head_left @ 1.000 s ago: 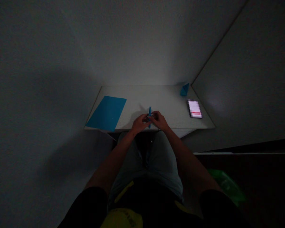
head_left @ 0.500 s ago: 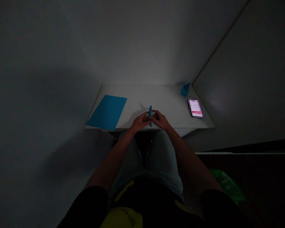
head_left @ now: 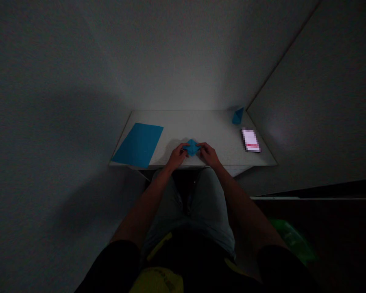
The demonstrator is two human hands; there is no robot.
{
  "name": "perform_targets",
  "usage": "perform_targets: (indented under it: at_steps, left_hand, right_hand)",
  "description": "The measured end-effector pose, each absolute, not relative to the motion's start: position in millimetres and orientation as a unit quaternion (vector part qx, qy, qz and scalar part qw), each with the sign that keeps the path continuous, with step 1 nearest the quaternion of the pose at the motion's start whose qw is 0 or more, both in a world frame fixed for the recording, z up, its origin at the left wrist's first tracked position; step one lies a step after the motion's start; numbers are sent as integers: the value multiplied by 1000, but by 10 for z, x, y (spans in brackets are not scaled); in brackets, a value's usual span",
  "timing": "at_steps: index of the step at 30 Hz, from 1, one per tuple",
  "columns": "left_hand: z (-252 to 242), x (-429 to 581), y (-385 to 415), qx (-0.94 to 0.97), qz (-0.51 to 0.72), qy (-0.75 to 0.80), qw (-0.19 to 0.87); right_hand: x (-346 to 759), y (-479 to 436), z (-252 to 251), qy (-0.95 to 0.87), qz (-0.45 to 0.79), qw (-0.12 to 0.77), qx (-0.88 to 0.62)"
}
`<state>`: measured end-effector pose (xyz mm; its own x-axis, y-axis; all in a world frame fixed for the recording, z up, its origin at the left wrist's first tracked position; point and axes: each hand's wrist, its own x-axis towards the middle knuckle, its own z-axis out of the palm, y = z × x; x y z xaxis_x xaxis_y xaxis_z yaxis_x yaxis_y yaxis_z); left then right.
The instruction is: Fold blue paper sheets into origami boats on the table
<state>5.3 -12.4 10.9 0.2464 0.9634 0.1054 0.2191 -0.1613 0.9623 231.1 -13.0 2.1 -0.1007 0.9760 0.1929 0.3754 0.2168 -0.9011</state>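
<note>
Between my two hands is a small folded blue paper (head_left: 192, 147), now a diamond shape facing up, with a crease down its middle. My left hand (head_left: 178, 156) pinches its left corner. On the opposite side, my right hand (head_left: 208, 154) grips the right corner between thumb and fingers. Both hands are just above or on the white table (head_left: 186, 122) near its front edge; contact with the tabletop is hard to tell in the dim light.
A larger blue sheet of paper (head_left: 138, 144) lies at the table's left end. In the back right corner stands a folded blue paper shape (head_left: 238, 116), with a blurred-out phone (head_left: 250, 140) in front of it. Walls border the table behind and at right. Something green (head_left: 293, 240) is low at right.
The folded paper was seen narrow and edge-on; it is now spread into a flat-looking diamond. My hands have moved slightly apart to its left and right corners.
</note>
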Motion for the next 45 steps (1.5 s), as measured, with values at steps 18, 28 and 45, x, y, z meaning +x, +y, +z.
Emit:
perform_targets:
  at_steps: [18,28,45]
  left_hand:
    - [10,71,-60,616,466,469,429]
    - [34,103,-56,567,508,485,431]
    - [6,137,-30,434,590,443,517]
  right_hand:
    - [2300,-36,-60,-584,408,491,-501]
    - [2303,-33,-26,-555,420,514,-502]
    - [2287,-68,-13,-501,431,558,-502]
